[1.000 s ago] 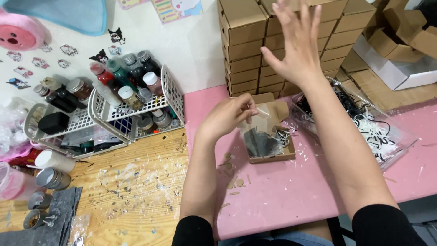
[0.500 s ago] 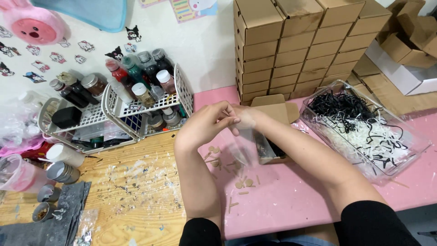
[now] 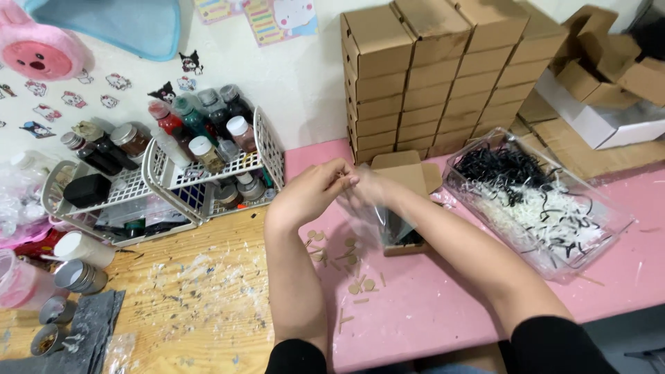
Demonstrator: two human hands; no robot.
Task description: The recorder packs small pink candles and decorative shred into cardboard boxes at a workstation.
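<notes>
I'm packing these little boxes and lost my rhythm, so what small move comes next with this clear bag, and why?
Probably lower the clear bag into the open box. The left hand and right hand pinch its top just above the box, which sits open directly beneath.

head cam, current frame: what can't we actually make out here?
- Head view: what lies in the small open box is screened by the clear bag and the right hand.
- Left hand: its fingers overlap the right hand's, so each grip is unreadable.
- Small flat pieces on the pink mat: too small to identify.
- Grey tray: cut off by the bottom edge.
</notes>
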